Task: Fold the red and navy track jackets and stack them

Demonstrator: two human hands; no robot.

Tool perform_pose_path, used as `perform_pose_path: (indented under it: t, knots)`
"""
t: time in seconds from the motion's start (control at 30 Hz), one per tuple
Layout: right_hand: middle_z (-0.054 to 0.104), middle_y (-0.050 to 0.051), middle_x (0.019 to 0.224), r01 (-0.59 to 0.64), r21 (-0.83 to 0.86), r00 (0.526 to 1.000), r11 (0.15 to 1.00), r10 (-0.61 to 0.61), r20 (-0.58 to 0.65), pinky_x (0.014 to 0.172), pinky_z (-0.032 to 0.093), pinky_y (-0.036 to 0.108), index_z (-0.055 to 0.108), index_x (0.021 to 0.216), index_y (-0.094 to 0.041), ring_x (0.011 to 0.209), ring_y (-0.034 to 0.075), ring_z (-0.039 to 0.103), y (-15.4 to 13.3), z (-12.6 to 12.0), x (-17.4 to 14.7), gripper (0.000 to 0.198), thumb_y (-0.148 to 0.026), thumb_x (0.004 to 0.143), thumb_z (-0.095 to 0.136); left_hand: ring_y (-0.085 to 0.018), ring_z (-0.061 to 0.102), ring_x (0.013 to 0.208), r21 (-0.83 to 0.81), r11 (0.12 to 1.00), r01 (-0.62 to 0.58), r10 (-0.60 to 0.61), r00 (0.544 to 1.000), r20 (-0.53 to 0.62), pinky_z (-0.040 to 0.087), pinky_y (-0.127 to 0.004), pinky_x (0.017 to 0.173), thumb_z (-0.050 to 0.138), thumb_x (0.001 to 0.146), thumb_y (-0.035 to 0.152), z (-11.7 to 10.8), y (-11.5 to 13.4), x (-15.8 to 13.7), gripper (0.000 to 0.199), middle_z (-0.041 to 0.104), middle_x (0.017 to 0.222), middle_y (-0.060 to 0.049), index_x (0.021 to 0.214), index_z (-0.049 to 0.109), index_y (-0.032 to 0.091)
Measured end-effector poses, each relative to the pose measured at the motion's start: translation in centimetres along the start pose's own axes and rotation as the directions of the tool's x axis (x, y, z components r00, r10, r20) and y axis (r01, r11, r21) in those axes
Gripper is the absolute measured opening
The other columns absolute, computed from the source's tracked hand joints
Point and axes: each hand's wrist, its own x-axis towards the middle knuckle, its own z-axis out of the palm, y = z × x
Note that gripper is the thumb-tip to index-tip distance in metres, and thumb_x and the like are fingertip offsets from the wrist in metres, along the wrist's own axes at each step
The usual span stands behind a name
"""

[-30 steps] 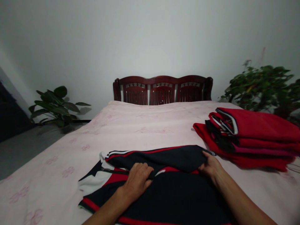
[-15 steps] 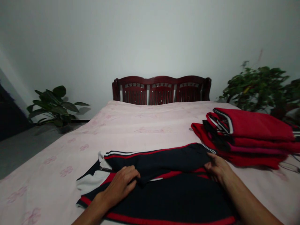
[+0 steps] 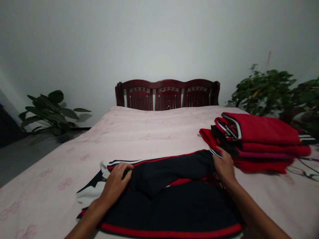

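A dark navy jacket (image 3: 174, 209) with red and white trim lies partly folded on the bed in front of me. One sleeve (image 3: 171, 166) is laid across its upper part, with the white-striped cuff at the right end. My left hand (image 3: 118, 179) is on the left end of this sleeve, fingers curled and thumb close to them on the cloth. At the cuff, my right hand (image 3: 225, 166) is closed on the fabric; its fingertips are partly hidden. White and red parts of the jacket stick out to the left of my left wrist.
A stack of folded red clothes (image 3: 269, 129) stands on the right of the pink bedsheet (image 3: 149, 132). Beside it lie a pair of glasses (image 3: 302, 172). Behind are a dark red wooden headboard (image 3: 168, 94) and leafy plants (image 3: 266, 89) on the right; another plant (image 3: 53, 111) stands left.
My left hand has moved left and up along the sleeve, toward its upper edge. My right hand has risen slightly at the cuff. The view has shifted a little to the right.
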Motion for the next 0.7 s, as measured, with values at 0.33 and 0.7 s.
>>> perform_pose_path:
  t: [0.33, 0.7]
  knots:
    - [0.053, 0.017, 0.141, 0.341, -0.723, 0.910, 0.601, -0.020, 0.413, 0.107, 0.036, 0.048, 0.054, 0.135, -0.017, 0.132, 0.032, 0.047, 2.9, 2.1, 1.1, 0.052, -0.043, 0.093, 0.041, -0.035, 0.037, 0.140, 0.601, 0.790, 0.120, -0.248, 0.960, 0.134, 0.018, -0.055, 0.114, 0.046, 0.096, 0.044, 3.7, -6.8, 1.0, 0.052, 0.050, 0.147, -0.013, 0.145, 0.046, 0.028]
    - [0.065, 0.026, 0.119, 0.018, -0.722, 0.956, 0.691, 0.199, 0.214, 0.085, 0.047, 0.060, 0.062, 0.126, -0.013, 0.111, 0.045, 0.060, 5.4, 0.8, 5.4, 0.062, -0.054, 0.081, 0.050, -0.027, 0.055, 0.112, 0.155, 0.974, -0.165, 0.146, 0.981, 0.130, 0.041, -0.045, 0.099, 0.068, 0.079, 0.030, 4.4, 7.0, -1.8, 0.048, 0.061, 0.121, -0.007, 0.125, 0.058, 0.026]
